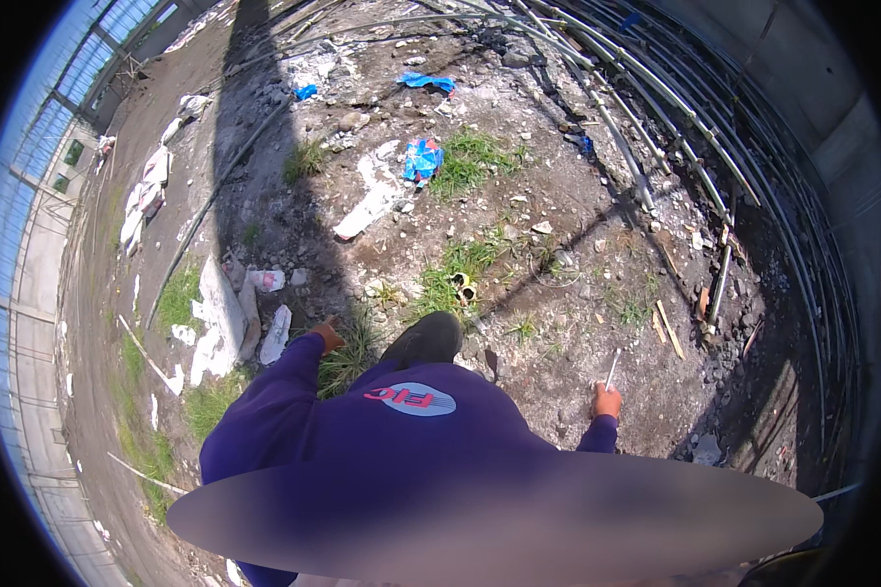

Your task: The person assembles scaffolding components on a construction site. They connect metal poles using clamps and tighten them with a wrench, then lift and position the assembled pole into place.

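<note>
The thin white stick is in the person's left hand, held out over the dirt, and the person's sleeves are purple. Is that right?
Not quite: the hand is wrong. The head view shows the thin white stick in the person's right hand, held out over the dirt. The sleeves are purple, as stated.

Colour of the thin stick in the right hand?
The thin stick looks whitish; head view.

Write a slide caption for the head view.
Right hand holding a thin white stick over stony brown ground; left hand near green grass.
</note>
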`<state>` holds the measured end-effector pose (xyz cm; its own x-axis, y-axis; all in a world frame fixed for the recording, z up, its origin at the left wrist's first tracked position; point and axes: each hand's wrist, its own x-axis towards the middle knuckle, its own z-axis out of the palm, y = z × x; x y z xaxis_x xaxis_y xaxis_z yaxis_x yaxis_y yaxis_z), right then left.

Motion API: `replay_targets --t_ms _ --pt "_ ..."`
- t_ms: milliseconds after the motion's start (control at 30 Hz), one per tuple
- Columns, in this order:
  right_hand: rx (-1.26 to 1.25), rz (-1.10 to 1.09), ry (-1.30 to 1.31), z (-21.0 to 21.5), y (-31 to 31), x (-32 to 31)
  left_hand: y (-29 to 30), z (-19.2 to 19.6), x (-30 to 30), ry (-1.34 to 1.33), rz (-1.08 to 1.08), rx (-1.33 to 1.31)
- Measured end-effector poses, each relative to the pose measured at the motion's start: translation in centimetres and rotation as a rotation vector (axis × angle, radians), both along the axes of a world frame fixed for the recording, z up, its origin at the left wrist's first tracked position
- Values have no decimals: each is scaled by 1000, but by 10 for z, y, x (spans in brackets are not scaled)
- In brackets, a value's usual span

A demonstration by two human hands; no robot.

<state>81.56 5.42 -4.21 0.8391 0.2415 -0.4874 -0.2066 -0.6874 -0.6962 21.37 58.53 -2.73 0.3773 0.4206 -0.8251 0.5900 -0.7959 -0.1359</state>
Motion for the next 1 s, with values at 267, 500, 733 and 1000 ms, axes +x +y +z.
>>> replay_targets --t_ms 267,500,733,1000 --pt "372 -155 253 16 83 135 39 -10 323 -442 -243 -204" --pt "-616 544 -44 12 28 233 53 33 632 -537 314 -212" --pt "-724 381 215 -21 -20 294 60 88 826 -857 147 -502" --pt "-599 605 167 -92 -19 491 106 15 801 -575 828 -57"
